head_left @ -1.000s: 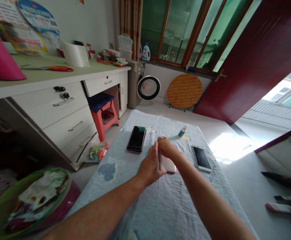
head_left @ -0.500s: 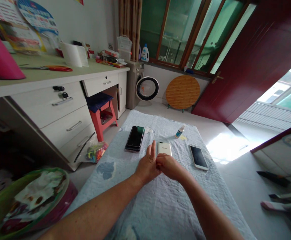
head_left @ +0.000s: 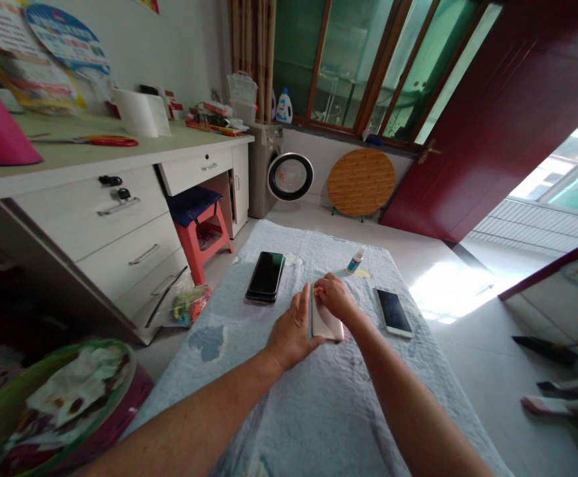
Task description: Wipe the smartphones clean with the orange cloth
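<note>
A pale gold phone [head_left: 326, 324] lies face down on the blue cloth. My left hand [head_left: 291, 334] rests against its left side, fingers stretched out along the edge and thumb at the lower corner. Over the upper part of the phone is my right hand [head_left: 337, 297], its fingers bent together and pressed on the back. Whatever those fingers hold, if anything, is too small to name. To the left lie dark phones [head_left: 265, 275], one on top of the other. A white phone [head_left: 393, 311] with a dark screen lies on the right, and a small spray bottle [head_left: 355, 260] stands behind.
The blue cloth [head_left: 279, 437] covers the low table. At left are a white desk [head_left: 114, 232], a red stool [head_left: 199, 235] and a waste bin [head_left: 130, 391]. Farther back stand a washing machine [head_left: 263, 172] with its door ajar and a round wooden tabletop [head_left: 361, 182].
My right hand has moved from the phone's lower part up to its top end, uncovering the lower back. My left hand's thumb now shows stretched along the phone's bottom edge.
</note>
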The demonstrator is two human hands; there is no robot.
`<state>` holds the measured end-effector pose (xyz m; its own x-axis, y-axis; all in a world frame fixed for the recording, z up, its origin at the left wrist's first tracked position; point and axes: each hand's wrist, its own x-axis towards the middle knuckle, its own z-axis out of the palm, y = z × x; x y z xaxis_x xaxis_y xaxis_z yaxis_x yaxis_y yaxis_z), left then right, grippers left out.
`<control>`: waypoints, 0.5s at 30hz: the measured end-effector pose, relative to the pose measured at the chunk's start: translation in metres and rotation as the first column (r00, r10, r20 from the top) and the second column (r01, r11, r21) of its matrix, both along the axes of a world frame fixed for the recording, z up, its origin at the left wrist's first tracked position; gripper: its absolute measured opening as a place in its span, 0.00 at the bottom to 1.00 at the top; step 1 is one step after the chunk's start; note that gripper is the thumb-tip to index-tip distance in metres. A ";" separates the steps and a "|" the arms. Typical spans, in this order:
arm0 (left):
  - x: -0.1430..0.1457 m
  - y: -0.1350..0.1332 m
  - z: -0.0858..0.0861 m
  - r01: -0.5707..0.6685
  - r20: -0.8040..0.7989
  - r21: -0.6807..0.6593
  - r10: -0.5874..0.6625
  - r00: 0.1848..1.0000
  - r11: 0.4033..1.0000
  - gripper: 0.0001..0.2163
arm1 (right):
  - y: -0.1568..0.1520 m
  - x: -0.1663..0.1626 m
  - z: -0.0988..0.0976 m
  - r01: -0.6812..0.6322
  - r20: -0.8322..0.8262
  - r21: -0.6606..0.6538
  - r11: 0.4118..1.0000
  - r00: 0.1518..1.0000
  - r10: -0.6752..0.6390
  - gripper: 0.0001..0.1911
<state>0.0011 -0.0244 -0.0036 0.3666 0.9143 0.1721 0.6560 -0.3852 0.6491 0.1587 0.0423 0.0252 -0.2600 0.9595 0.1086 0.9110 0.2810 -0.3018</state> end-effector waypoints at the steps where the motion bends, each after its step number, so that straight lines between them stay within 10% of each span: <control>1: -0.001 0.000 0.000 0.007 -0.003 -0.001 -0.007 1.000 1.000 0.54 | 0.005 0.000 0.000 0.030 0.007 0.009 1.000 1.000 -0.030 0.13; 15: -0.002 0.004 -0.004 0.040 -0.029 0.009 -0.040 0.999 0.999 0.50 | -0.043 0.004 0.009 -0.058 -0.017 -0.152 0.987 0.998 0.056 0.10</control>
<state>-0.0007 -0.0206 -0.0073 0.4081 0.8971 0.1692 0.6581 -0.4175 0.6265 0.1628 -0.0004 0.0344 -0.3139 0.9489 -0.0341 0.8909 0.2819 -0.3561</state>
